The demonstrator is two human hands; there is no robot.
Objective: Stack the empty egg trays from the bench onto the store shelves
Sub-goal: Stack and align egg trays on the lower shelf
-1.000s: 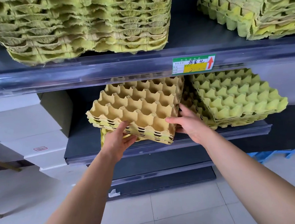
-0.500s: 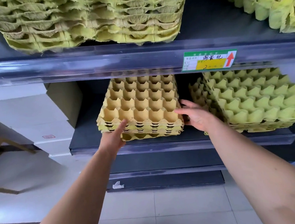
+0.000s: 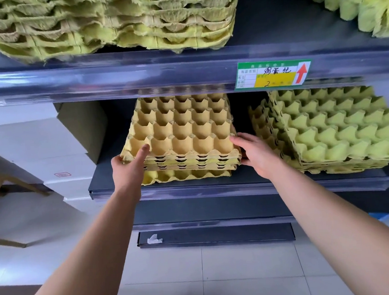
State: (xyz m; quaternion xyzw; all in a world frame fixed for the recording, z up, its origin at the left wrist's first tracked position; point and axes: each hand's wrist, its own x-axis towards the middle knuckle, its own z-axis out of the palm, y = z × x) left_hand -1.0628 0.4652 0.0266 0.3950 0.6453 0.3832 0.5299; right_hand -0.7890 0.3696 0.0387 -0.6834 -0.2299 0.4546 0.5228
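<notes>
Tan egg trays (image 3: 183, 134) sit on the middle shelf (image 3: 112, 179), rear rows hidden beneath the upper shelf (image 3: 137, 79). The left hand (image 3: 126, 169) pinches a front corner; the right hand (image 3: 257, 156) buries its fingers in the gap beside green trays (image 3: 339, 131), grip unclear.

The price tag (image 3: 272, 73) on the upper shelf rail (image 3: 113, 80) reads 鸡蛋托 and 2, plus a red up-arrow.

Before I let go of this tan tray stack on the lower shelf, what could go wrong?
The tan moulded-pulp egg tray stack sits on a brighter yellow tray that does not line up with it, so it may rock or slide once the left hand and right hand release. The skewed yellow-green tray pile lies close beside the right hand; a nudge could shift it.
</notes>
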